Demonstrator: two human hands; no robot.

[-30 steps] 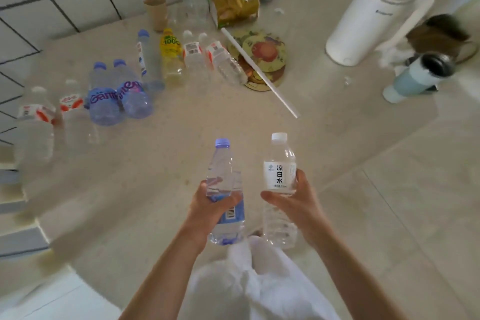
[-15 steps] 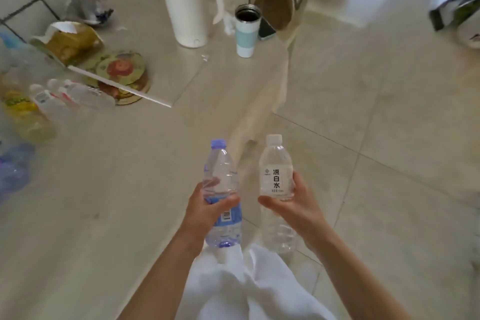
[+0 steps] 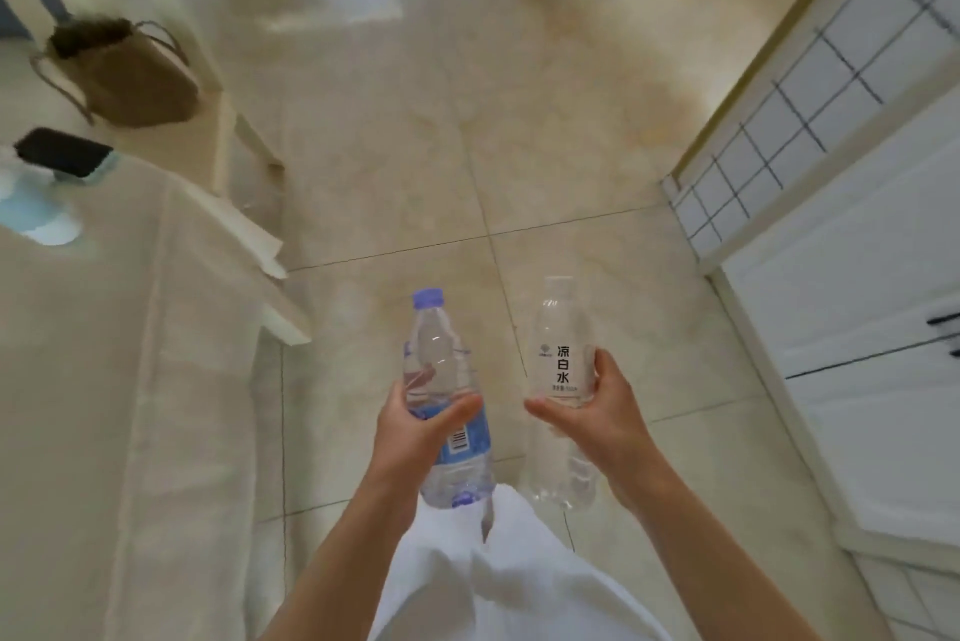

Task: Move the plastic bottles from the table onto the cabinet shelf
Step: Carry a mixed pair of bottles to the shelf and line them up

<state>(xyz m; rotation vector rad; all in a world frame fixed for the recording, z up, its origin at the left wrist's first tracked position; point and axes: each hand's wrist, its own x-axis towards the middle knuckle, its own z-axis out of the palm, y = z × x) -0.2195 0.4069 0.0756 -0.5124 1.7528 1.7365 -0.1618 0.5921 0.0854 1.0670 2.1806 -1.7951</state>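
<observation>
2 clear bottles upright: blue-cap bottle (image 3: 447,396), white-cap bottle (image 3: 561,380).

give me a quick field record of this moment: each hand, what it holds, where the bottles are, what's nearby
left hand: grips blue-capped bottle around its middle, upright
right hand: grips white-label bottle around its middle, upright
bottle position: both held above the tiled floor, apart from each other
table: to the left
white cabinet doors: to the right
shelf: not seen

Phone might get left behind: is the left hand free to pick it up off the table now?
Probably not: the left hand already holds the blue-capped bottle, and the phone lies well off to its left.
</observation>
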